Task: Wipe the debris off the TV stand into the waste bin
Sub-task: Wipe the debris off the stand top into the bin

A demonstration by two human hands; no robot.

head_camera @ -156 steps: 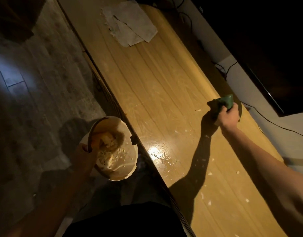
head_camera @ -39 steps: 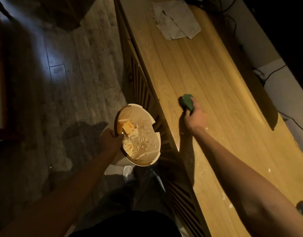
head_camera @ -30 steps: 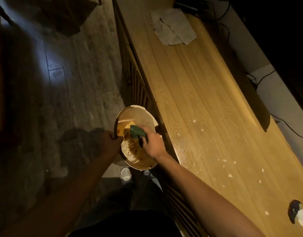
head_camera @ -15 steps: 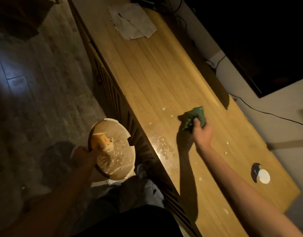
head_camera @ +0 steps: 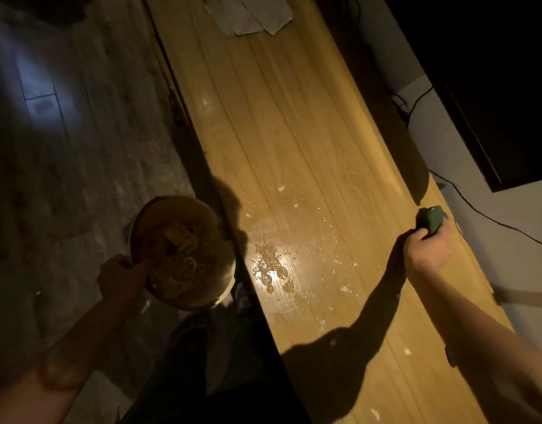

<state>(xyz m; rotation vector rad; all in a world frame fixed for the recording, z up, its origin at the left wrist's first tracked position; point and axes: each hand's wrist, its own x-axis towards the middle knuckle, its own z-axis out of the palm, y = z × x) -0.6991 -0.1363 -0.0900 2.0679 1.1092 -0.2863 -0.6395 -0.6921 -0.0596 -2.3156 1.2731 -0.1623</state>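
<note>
— Since half a second ago my right hand slid the crumpled green cloth to the wooden bench's back edge, fingers curled round it.
— Left?
— Gripping the round waste bin's rim beside white debris scraps.
</note>
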